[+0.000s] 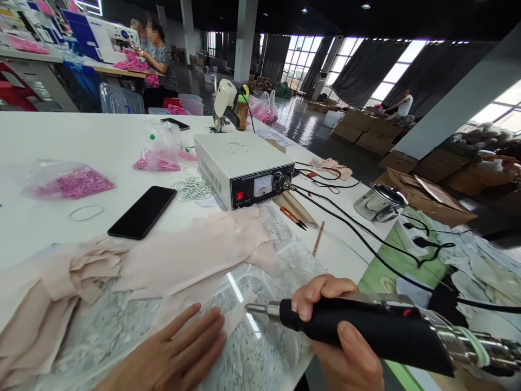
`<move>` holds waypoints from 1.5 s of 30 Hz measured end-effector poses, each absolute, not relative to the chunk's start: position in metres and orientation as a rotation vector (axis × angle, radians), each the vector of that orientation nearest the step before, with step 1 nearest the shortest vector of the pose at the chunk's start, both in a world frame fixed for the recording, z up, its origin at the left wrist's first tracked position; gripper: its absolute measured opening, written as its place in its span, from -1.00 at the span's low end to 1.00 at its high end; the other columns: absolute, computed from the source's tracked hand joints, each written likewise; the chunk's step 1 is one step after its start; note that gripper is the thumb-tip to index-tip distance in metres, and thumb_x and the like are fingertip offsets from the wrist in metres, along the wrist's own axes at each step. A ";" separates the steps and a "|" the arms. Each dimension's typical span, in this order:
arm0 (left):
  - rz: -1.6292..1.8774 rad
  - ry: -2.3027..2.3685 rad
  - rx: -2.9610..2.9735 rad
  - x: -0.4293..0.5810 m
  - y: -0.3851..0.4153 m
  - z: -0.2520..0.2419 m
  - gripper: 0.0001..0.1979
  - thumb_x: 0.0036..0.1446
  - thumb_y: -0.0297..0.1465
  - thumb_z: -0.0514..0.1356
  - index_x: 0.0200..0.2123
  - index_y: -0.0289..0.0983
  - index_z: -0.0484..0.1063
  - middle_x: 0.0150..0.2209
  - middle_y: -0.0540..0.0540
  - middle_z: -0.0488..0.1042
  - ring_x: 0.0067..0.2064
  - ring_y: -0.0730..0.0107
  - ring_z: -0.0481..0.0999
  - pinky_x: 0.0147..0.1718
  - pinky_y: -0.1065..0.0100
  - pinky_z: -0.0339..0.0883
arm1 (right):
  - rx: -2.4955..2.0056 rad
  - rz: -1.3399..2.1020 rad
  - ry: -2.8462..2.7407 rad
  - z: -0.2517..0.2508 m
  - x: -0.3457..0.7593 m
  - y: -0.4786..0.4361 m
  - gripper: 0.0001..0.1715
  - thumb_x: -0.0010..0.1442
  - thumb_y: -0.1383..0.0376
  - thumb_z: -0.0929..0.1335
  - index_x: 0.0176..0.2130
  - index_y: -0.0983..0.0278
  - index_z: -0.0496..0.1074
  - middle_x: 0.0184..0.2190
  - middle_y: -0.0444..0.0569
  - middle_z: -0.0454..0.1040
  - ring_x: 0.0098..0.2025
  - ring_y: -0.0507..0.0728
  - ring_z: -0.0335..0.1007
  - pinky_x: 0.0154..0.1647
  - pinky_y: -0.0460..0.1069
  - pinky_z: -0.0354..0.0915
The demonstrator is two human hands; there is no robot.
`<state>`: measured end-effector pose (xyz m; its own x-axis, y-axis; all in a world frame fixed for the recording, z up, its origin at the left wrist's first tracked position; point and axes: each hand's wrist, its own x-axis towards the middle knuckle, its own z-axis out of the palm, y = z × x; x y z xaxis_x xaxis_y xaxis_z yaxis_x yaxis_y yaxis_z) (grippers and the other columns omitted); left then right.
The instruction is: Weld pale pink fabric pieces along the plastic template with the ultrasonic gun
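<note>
My right hand is wrapped round a black handheld tool with a metal tip that points left. The tip is at the edge of a narrow strip of pale pink fabric. My left hand lies flat with its fingers stretched out, pressing on the fabric just left of the tip. Under both is a glossy marbled sheet. More pale pink fabric is spread beyond my hands, and a folded heap of it lies at the far left.
A white control box with cables stands mid-table. Around it are a black phone, elastic bands, orange snips, bags of pink pieces and a metal cup. People work in the background.
</note>
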<state>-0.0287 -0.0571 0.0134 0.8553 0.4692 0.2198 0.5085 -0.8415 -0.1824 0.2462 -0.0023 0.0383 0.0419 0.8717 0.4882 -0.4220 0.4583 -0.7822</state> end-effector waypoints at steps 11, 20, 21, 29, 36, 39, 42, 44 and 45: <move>-0.302 -0.956 -2.844 -0.025 -0.071 0.013 -0.50 0.46 -0.34 0.14 0.40 -0.21 0.24 0.37 0.00 0.32 0.42 0.26 0.18 0.41 0.23 0.03 | -0.491 1.142 -1.219 0.039 0.233 -0.008 -0.78 0.27 0.12 0.38 -0.13 0.15 0.49 -0.32 -0.10 0.43 -0.46 0.06 0.45 -0.38 0.06 0.51; -0.297 -0.946 -2.821 -0.023 -0.068 0.015 -0.51 0.44 -0.34 0.15 0.37 -0.24 0.29 0.39 -0.02 0.30 0.43 0.23 0.15 0.40 0.23 0.05 | -0.462 1.145 -1.229 0.035 0.230 -0.007 -0.79 0.29 0.15 0.37 -0.10 0.16 0.49 -0.29 -0.09 0.45 -0.43 0.05 0.46 -0.33 0.04 0.52; -0.288 -0.939 -2.821 -0.022 -0.068 0.016 -0.51 0.44 -0.34 0.16 0.37 -0.24 0.29 0.40 -0.02 0.29 0.44 0.22 0.14 0.40 0.23 0.05 | -0.458 1.145 -1.228 0.034 0.230 -0.007 -0.79 0.29 0.15 0.37 -0.10 0.16 0.49 -0.29 -0.09 0.45 -0.42 0.05 0.46 -0.33 0.04 0.52; -0.355 -0.924 -2.804 -0.019 -0.066 0.018 -0.56 0.45 -0.37 0.08 0.34 -0.24 0.33 0.34 0.03 0.38 0.43 0.27 0.12 0.47 0.17 -0.38 | -0.472 1.092 -1.168 0.036 0.235 -0.006 -0.79 0.25 0.16 0.40 -0.14 0.20 0.50 -0.31 -0.11 0.45 -0.43 0.03 0.46 -0.33 0.01 0.50; -0.343 -0.918 -2.797 -0.024 -0.069 0.012 -0.41 0.31 -0.57 0.07 0.39 -0.26 0.25 0.41 0.00 0.27 0.48 0.24 0.05 0.46 0.15 -0.15 | -0.506 1.042 -1.173 0.035 0.240 0.000 -0.80 0.25 0.15 0.41 -0.16 0.20 0.52 -0.33 -0.10 0.45 -0.47 0.05 0.44 -0.38 0.07 0.50; -0.321 -0.836 -2.778 -0.028 -0.066 0.011 -0.21 0.07 -0.72 0.02 0.40 -0.30 0.23 0.42 -0.03 0.24 0.49 0.23 0.03 0.47 0.06 -0.32 | -0.508 1.034 -1.196 0.034 0.242 0.000 -0.80 0.26 0.15 0.40 -0.14 0.17 0.51 -0.32 -0.10 0.46 -0.46 0.05 0.45 -0.37 0.06 0.50; -0.290 -0.801 -2.779 -0.031 -0.060 0.013 -0.22 0.07 -0.70 0.02 0.39 -0.31 0.24 0.37 -0.04 0.32 0.48 0.25 0.06 0.46 0.04 -0.39 | -0.530 1.049 -1.219 0.035 0.244 0.001 -0.80 0.26 0.13 0.40 -0.14 0.14 0.50 -0.31 -0.09 0.47 -0.43 0.09 0.47 -0.35 0.09 0.50; -0.271 -0.778 -2.781 -0.032 -0.057 0.013 -0.26 0.11 -0.68 0.01 0.38 -0.31 0.26 0.34 -0.03 0.37 0.48 0.24 0.07 0.46 0.02 -0.41 | -0.545 1.053 -1.223 0.035 0.245 0.002 -0.81 0.26 0.13 0.40 -0.15 0.13 0.51 -0.33 -0.09 0.47 -0.45 0.10 0.47 -0.37 0.10 0.50; -0.262 -0.765 -2.782 -0.032 -0.055 0.013 -0.28 0.13 -0.67 0.01 0.37 -0.30 0.28 0.33 -0.03 0.38 0.47 0.22 0.08 0.46 0.00 -0.42 | -0.546 1.047 -1.222 0.036 0.245 0.002 -0.82 0.25 0.12 0.40 -0.15 0.12 0.51 -0.34 -0.09 0.48 -0.46 0.10 0.47 -0.39 0.09 0.50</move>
